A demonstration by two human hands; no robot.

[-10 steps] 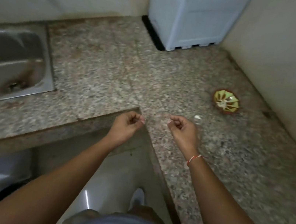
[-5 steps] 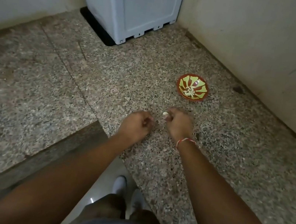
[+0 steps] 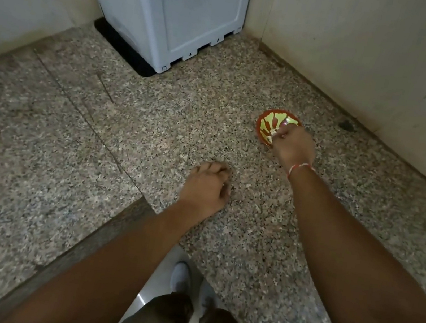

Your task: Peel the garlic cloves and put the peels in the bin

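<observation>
While left hand [image 3: 206, 188] rests curled, right hand [image 3: 293, 149] over bowl [image 3: 268, 122].

We are counting one patterned bowl [image 3: 268, 120], one grey appliance [image 3: 174, 10], two hands, two white shoes and one wrist thread [image 3: 298, 168].
</observation>
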